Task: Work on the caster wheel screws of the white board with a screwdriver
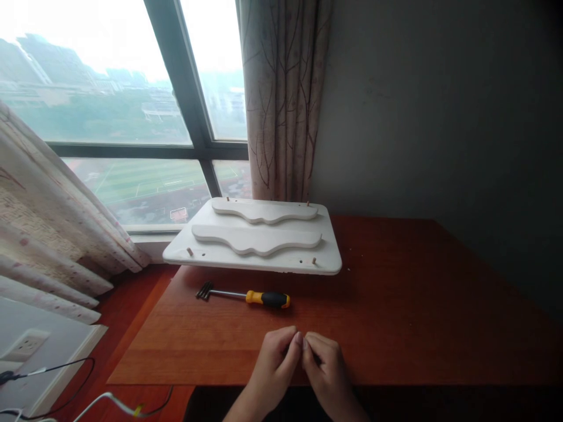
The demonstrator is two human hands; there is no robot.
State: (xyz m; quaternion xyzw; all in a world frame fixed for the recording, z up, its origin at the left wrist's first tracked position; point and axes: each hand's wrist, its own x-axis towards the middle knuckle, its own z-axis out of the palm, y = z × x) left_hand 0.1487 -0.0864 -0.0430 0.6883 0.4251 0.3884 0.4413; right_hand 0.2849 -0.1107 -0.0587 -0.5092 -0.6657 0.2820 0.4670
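My left hand (278,356) and my right hand (324,358) rest together at the table's front edge, fingers curled in and thumbs side by side. Nothing shows in either hand, though the insides of the fingers are hidden. Beyond them lies a screwdriver (268,299) with a yellow and black handle, its shaft pointing left. Several dark screws (204,291) lie in a small group by its tip. Farther back is a white board (264,265) with rounded corners and wooden dowels standing near its corners. Two wavy-edged white pieces, a front one (257,239) and a rear one (264,210), lie on it.
The reddish-brown wooden table (417,305) stretches to the right, toward a grey wall (431,111). A window and curtains (281,99) stand behind the board. At lower left are a wall socket (27,346) and loose cables (105,397) beside the table.
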